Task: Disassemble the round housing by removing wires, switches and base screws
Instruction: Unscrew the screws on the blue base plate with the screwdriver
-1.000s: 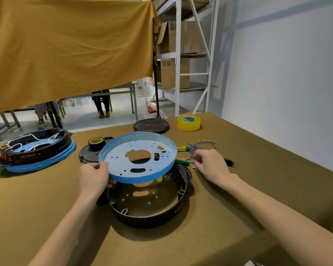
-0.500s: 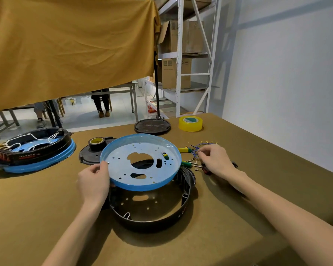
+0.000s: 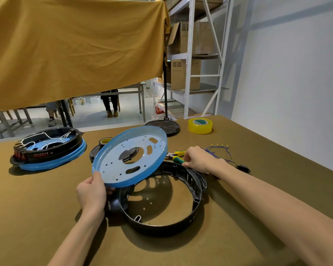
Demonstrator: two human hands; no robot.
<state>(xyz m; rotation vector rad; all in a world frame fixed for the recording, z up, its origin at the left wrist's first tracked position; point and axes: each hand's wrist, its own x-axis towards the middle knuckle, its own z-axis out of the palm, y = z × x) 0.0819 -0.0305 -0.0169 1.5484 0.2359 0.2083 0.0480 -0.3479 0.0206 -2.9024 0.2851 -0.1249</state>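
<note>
While the left hand point(image 3: 91, 192) pinches the near rim of the blue plate point(image 3: 130, 157), thumb on top and fingers curled beneath, the plate hangs tilted above the black ring point(image 3: 162, 200), its far edge raised. The ring sits on the worktop point(image 3: 258, 189) directly below, and the two look fully parted. The right hand point(image 3: 197, 159) rests at the ring's far rim beside the pliers point(image 3: 178, 156); its fingers are curled down, but whether they hold a screw, the pliers or nothing cannot be told. A wire bundle point(image 3: 218, 150) and a small switch point(image 3: 243, 167) lie just beyond it, already out of the housing.

To finish this step well, the plate should probably be carried leftward and laid flat on bare worktop, clear of the second housing point(image 3: 48, 150) still full of wires. Keeping the grip near the rim avoids the sharp-looking punched holes. The right hand would do best to steady the ring so it does not slide, and to keep loose screws gathered near the pliers rather than scattered.
</note>
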